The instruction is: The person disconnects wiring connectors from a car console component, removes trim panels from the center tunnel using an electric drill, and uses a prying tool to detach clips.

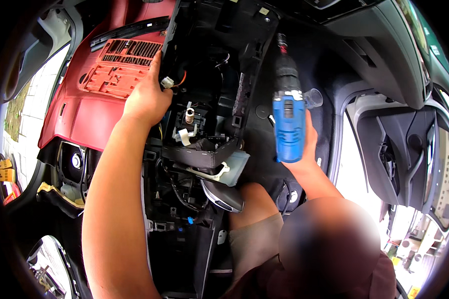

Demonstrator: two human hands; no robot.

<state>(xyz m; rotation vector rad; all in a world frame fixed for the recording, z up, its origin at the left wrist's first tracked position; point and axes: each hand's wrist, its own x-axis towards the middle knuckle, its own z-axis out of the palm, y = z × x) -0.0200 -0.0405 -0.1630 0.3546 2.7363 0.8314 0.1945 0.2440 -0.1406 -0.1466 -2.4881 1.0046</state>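
Note:
My left hand point(147, 97) reaches over the right edge of an open orange bit case point(112, 79). Its index finger is stretched out along the case; the other fingers are mostly hidden. Beside the thumb is a white connector point(167, 82) with an orange wire; I cannot tell whether they touch. The case lies on a red seat point(92, 117), with rows of dark bits in its far half. My right hand point(309, 142) is wrapped round a blue and black cordless drill point(289, 114), whose chuck and bit point away from me. The drill body hides most of those fingers.
Between my arms runs a stripped centre console point(199, 154) with exposed wiring and brackets. A long black trim strip point(129, 32) lies on the seat beyond the case. A clear cup point(313, 98) is right of the drill. An open car door point(399, 154) stands at far right.

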